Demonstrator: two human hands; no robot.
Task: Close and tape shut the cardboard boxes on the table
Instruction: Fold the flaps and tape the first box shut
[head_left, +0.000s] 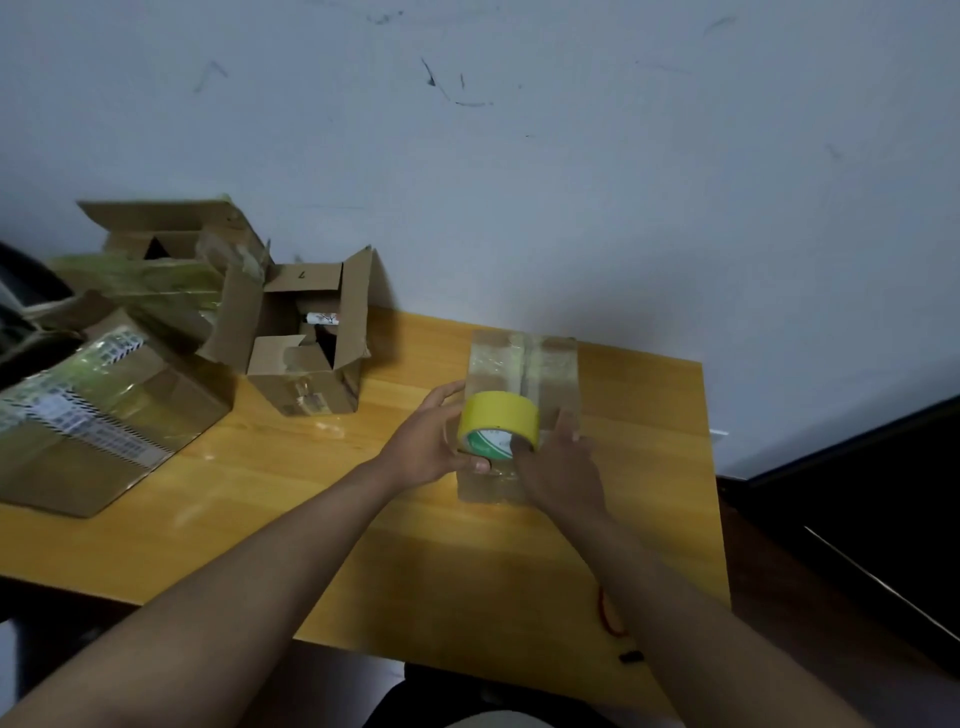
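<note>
**Tape roll held on a closed box**

A closed cardboard box (523, 410) lies on the wooden table (322, 499), right of centre. On its near end rests a yellow tape roll (497, 423). The left hand (431, 441) curls round the roll's left side; the right hand (558, 467) grips its right side. An open box (306, 338) stands far left, beside other boxes (104, 405).

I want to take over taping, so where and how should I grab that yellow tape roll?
The tape roll stands on edge atop the closed box, its open core facing you. Come from above and wrap your fingers over the yellow outer band, thumb on the near rim, or hook fingers into the core. The left hand and right hand already flank it.
</note>
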